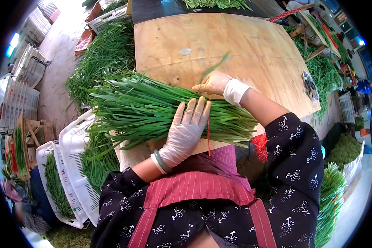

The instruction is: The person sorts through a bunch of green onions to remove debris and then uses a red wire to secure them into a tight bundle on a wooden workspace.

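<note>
I monitor remotely. L hand (pixel 184 134) lies on the bunch (pixel 138 103), fingers together; thumb hidden, so I can't tell if it's clamped. R hand (pixel 215 85) is pinched, apparently on a loose leaf (pixel 216 66). Bunch loc.: near edge of board (pixel 235 49), w/ red tie (pixel 208 134) beside L fingers. Caution: if L pressure drops, blades may splay; excess R pull may tear the leaf or drag neighbours out.

The gloved left hand (pixel 187 133) lies across a fat green bundle (pixel 142 105) on the wooden worktop (pixel 239 45); the right hand (pixel 215 84) curls at its far side, beside a blurred blade (pixel 216 66). A red strip (pixel 208 135) hangs down the near side. On the left I see white crates (pixel 72 165).
</note>
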Available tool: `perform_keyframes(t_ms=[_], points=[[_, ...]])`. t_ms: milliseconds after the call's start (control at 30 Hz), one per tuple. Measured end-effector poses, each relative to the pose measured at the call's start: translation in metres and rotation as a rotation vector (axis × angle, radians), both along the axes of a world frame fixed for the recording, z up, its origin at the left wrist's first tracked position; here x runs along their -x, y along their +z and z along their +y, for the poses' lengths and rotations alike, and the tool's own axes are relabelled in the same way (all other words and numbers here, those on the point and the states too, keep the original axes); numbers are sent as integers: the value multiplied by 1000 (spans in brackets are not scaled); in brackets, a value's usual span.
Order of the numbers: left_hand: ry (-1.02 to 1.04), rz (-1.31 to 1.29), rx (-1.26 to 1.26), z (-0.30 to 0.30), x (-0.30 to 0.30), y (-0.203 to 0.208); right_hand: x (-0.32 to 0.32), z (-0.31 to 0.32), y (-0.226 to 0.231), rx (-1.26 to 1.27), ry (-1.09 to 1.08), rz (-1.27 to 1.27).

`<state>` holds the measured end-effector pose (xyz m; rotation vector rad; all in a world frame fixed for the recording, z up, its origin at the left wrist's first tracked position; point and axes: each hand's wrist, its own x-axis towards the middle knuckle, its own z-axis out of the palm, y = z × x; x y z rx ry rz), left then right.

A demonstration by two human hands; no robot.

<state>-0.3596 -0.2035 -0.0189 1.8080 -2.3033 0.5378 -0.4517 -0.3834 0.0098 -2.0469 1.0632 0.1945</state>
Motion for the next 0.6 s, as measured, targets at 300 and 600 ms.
perform_keyframes(t_ms=[300,600], points=[[-18,7,0,1,-3,-3,-7,0,14,-591,-253,-111],[-72,69,-64,-4,-15,11,-39,-47,56,322,267,-392]])
